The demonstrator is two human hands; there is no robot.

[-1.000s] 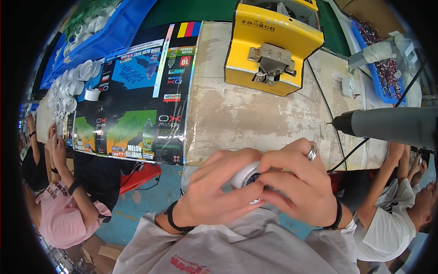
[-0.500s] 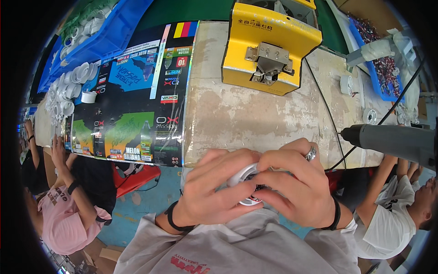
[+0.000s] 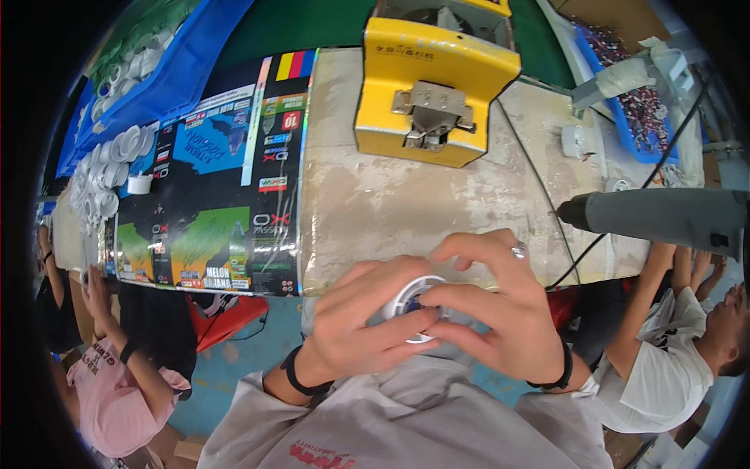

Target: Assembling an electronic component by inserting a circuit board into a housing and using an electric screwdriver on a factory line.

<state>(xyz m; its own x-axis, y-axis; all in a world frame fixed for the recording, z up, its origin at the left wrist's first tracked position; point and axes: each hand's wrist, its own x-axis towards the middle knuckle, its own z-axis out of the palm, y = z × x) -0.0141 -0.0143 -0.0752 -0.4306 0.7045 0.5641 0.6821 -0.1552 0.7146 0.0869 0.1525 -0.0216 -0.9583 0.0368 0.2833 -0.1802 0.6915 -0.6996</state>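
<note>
My left hand [image 3: 355,320] is closed around a white round plastic housing [image 3: 405,295], just off the table's front edge. The housing is tilted, with its opening towards my right hand [image 3: 500,309]. Inside it a small dark blue part [image 3: 412,306] shows between my fingers. The right thumb and forefinger are bent together at that opening, and whatever they pinch is hidden. My other right fingers are raised, one wearing a ring [image 3: 519,250].
A yellow screw-feeding machine [image 3: 437,62] stands at the back. From the right reaches a grey electric screwdriver [image 3: 656,223]; a black cable [image 3: 539,168] crosses the table. White round caps [image 3: 101,172] lie left beside a blue bin [image 3: 176,74]. People sit on both sides.
The right hand's upper fingers have lifted and spread away from the housing, uncovering more of its rim. The table and machine have shifted slightly left in view.
</note>
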